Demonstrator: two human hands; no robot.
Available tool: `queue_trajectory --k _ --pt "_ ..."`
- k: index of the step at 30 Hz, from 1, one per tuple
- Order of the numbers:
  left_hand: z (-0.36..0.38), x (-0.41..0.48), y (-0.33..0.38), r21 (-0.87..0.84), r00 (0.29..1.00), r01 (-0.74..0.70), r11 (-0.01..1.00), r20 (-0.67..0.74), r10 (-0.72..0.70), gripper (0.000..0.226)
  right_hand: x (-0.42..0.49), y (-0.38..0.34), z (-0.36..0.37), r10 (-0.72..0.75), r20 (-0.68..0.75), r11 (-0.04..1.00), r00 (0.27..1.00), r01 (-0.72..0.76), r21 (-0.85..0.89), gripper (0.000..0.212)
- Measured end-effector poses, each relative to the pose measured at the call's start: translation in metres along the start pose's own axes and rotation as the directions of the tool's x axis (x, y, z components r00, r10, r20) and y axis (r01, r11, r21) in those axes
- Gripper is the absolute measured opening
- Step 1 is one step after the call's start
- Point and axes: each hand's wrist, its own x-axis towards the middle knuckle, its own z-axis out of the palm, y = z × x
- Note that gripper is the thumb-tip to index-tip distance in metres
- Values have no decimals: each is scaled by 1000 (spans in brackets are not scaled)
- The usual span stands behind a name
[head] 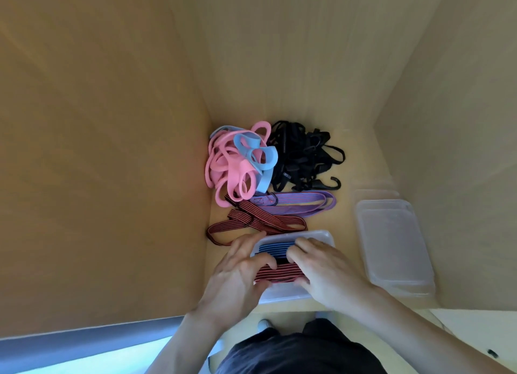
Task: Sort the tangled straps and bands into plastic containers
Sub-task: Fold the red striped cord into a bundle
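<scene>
A clear plastic container (321, 235) stands at the near edge of the wooden surface. In it lie a blue striped strap (275, 249) and a red-and-black striped strap (279, 273). My left hand (240, 273) and my right hand (321, 267) both hold the red-and-black strap, fingers curled over its ends. Behind the container lie another red-and-black strap (251, 222) and a purple striped strap (296, 203). Further back sits a tangle of pink and light-blue bands (237, 163), with a heap of black straps with hooks (305, 158) to its right.
A stack of clear plastic containers (394, 245) sits at the right. Tall wooden walls enclose the surface on the left, back and right. My dark-clothed lap shows below the front edge.
</scene>
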Motion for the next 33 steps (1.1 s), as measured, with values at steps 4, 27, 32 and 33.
queue_trajectory --k 4,27,32,33 --pt "-2 4 -4 -6 999 17 1000 -42 -17 31 5 7 3 -11 -1 995 1000 11 101 33" --pt "12 9 23 255 989 87 963 -136 -53 56 10 4 -4 -15 33 991 999 11 131 34" --pt "14 12 23 253 987 94 963 -152 -57 47 20 4 -15 15 60 998 998 -19 62 40" --pt "14 13 22 248 987 90 964 -153 -53 45 20 5 -16 21 56 997 998 -26 78 39"
